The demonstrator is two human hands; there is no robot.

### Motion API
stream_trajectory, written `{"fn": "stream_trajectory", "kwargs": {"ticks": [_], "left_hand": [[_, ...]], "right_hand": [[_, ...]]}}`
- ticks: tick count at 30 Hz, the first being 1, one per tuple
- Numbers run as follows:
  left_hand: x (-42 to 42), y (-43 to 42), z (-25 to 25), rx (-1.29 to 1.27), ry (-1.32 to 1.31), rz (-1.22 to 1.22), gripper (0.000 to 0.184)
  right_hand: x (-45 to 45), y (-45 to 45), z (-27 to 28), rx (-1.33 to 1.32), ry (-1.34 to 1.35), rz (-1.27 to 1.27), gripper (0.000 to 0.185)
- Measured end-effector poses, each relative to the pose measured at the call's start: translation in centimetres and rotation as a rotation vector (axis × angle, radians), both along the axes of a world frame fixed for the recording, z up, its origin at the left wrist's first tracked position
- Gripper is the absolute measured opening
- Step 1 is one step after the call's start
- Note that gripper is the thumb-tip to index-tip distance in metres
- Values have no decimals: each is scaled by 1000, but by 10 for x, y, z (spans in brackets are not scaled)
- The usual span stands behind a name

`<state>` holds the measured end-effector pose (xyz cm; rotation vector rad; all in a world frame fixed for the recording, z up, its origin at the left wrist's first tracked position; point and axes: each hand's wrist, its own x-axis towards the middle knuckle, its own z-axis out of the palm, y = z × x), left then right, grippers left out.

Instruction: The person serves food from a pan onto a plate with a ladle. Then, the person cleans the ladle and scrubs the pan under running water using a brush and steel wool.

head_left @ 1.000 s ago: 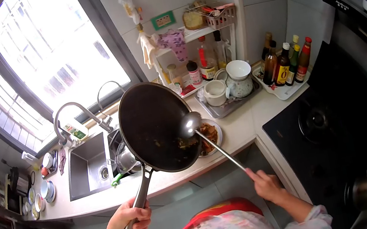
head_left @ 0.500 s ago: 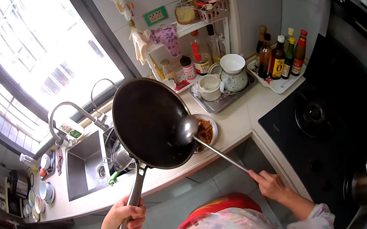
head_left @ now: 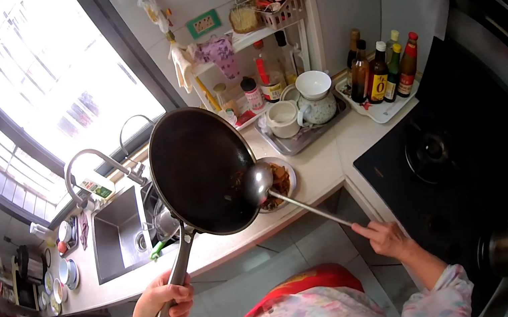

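1. From where I stand, the left hand is wrapped round the handle of a black pan; that handle points to 7 o'clock from the pan's middle. The pan is in the air, tilted, its inside facing the wearer. One hand bears its weight, so a tiring wrist could let it drop onto the counter.

2. The right hand grips the end of a metal ladle, forefinger along the shaft. The ladle's bowl is at the pan's 4 o'clock edge; I can't tell whether they touch. Held so far back, it could swing and knock the rim.

3. Bits cling inside the pan beside the ladle. A hard scrape might flick them onto the counter.

4. A plate of food sits at 4 o'clock from the pan, partly hidden behind it and the ladle, near the counter's front edge. A bump from either could tip or push it off.
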<state>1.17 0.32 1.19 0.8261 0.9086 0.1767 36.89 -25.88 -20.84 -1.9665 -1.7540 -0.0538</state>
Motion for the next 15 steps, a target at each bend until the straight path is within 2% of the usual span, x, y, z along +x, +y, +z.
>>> {"fn": "stream_trajectory", "kwargs": {"ticks": [8,15], "left_hand": [[6,-3,11,32,31,-42,16],[10,-8,13,80,91,-25,17]], "right_hand": [[-40,41,3,3,195,-47,59],[-17,-11,17,-43,19,-100,60]]}}
